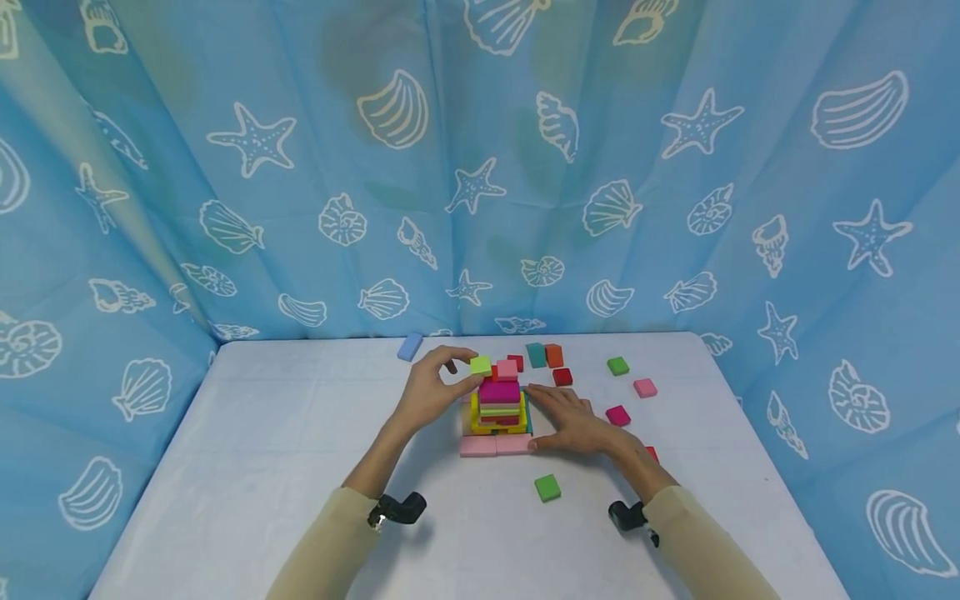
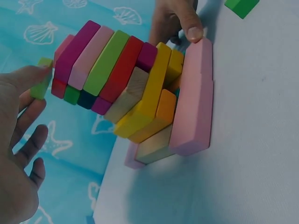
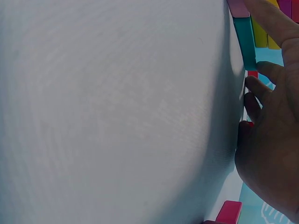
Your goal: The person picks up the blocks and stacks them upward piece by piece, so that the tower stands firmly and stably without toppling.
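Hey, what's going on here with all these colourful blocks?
Someone's left hand has a lime-green block in its grip, right by the top of a multicoloured block stack. The right hand rests beside the stack, its thumb touching a pink block. Other loose blocks lie on the white tabletop.

I can read no text, label, brand, number or sign from where I am: none on the stacked blocks (image 1: pixel 499 392) in front of me, none on the white tabletop (image 1: pixel 300 433), and none on the black device (image 1: pixel 403 508) at my left wrist. The blue curtain (image 1: pixel 450 242) carries only white printed outlines of shells and starfish, with no letters or figures that I can make out.
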Action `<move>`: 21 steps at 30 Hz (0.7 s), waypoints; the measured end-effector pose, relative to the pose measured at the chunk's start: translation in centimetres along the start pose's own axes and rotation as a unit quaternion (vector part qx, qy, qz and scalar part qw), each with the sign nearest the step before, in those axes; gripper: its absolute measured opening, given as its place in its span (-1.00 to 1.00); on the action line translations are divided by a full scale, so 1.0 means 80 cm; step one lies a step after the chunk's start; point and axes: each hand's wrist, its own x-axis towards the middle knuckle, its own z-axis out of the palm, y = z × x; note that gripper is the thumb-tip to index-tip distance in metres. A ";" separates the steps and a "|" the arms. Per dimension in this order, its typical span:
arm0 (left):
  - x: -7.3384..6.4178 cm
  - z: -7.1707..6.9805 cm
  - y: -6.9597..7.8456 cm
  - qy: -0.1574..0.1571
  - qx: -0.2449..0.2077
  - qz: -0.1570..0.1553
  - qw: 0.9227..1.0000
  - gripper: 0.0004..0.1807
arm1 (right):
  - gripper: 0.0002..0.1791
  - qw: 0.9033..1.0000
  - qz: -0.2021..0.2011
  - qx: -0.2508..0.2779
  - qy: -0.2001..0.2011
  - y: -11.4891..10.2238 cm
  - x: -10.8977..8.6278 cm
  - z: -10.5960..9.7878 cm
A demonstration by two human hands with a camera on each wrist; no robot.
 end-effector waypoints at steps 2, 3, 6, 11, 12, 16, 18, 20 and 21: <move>0.001 0.002 0.000 -0.004 0.007 -0.002 1.000 -0.58 | 0.22 1.000 0.001 -0.002 0.000 0.001 0.000 0.000; 0.002 0.003 0.000 -0.006 0.010 -0.005 1.000 -0.57 | 0.22 1.000 0.003 -0.003 -0.001 0.002 0.001 0.000; 0.002 0.006 0.000 -0.012 0.024 -0.016 1.000 -0.56 | 0.21 1.000 0.003 -0.004 0.001 0.002 0.001 0.001; 0.002 0.009 0.003 -0.022 0.025 -0.026 0.999 -0.53 | 0.21 1.000 0.006 0.001 0.001 0.002 0.002 0.001; 0.002 0.009 0.004 -0.023 0.025 -0.027 0.999 -0.53 | 0.21 1.000 0.006 0.000 0.001 0.002 0.002 0.001; 0.002 0.009 0.005 -0.026 0.024 -0.033 0.999 -0.54 | 0.21 1.000 0.007 -0.002 0.001 0.002 0.002 0.001; 0.002 0.010 0.005 -0.026 0.024 -0.032 0.999 -0.54 | 0.21 1.000 0.005 -0.002 0.000 0.001 0.002 0.000; 0.001 0.010 0.005 -0.026 0.023 -0.031 0.999 -0.54 | 0.21 1.000 0.003 -0.001 0.000 0.001 0.002 0.000; 0.001 0.010 0.004 -0.026 0.023 -0.030 0.999 -0.54 | 0.21 1.000 0.002 -0.001 0.000 0.001 0.002 0.000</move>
